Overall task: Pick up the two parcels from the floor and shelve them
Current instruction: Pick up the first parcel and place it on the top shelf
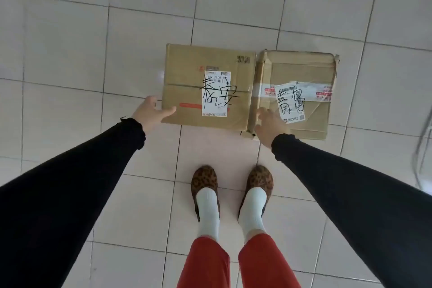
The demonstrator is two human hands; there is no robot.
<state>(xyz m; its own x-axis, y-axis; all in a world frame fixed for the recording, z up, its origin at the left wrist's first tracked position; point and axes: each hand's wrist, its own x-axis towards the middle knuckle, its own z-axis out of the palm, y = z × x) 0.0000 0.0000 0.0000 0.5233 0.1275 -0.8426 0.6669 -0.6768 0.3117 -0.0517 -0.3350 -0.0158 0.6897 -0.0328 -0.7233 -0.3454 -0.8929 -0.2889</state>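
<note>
Two brown cardboard parcels lie side by side on the tiled floor, each with a white label and black handwriting. The left parcel (187, 91) is smoother; the right parcel (311, 110) is dented and taped. My left hand (149, 112) is open at the left parcel's near left corner, its thumb over the top edge. My right hand (268, 126) is open above the near edge where the two parcels meet, fingers spread over the right parcel's left side. Neither hand grips anything.
Pale grey floor tiles (70, 54) surround the parcels. My feet in leopard-print slippers (204, 182) and white socks stand just in front of the parcels. A blurred grey object (424, 147) shows at the right edge. No shelf is in view.
</note>
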